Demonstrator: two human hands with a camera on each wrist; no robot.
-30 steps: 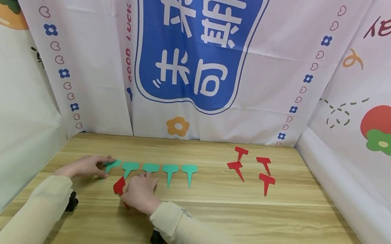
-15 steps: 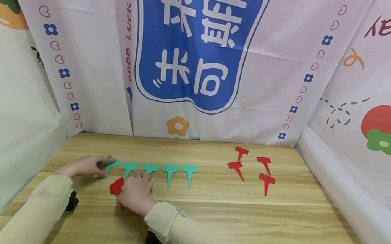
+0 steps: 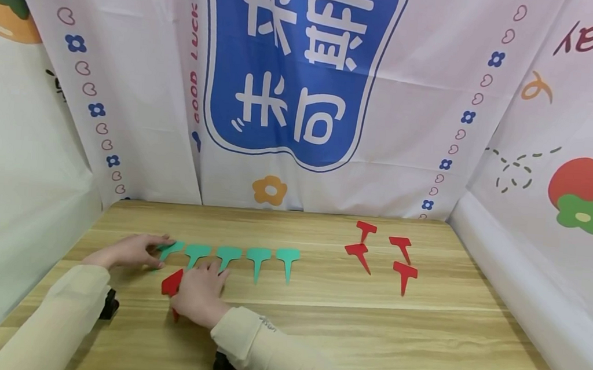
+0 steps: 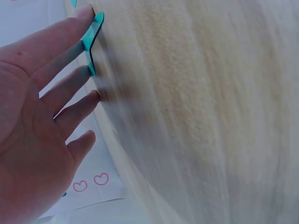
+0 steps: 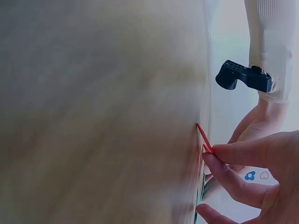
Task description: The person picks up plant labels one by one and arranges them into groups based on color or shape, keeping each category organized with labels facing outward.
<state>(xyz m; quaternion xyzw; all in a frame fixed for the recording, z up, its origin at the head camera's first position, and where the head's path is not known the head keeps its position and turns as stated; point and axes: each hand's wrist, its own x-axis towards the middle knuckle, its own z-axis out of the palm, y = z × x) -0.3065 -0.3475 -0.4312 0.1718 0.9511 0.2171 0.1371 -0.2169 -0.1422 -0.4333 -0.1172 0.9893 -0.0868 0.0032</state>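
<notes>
right hand [image 3: 197,296]: fingers curled, pinching the red tag [image 3: 171,284] near the table's front left, just in front of the green row
red tag: tilted up off the wood, edge on in the right wrist view [image 5: 204,138]
left hand [image 3: 129,251]: fingers straight and relaxed, fingertips resting on the leftmost green tag [image 3: 168,250], gripping nothing
leftmost green tag: flat on the table under those fingertips [image 4: 88,44]
green row [image 3: 242,256]: four more green tags side by side, stems toward the person
red group [image 3: 382,253]: four red tags lying loose, well apart to the right
table [image 3: 420,334]: pale wood
backdrop [image 3: 293,92]: printed cloth behind
</notes>
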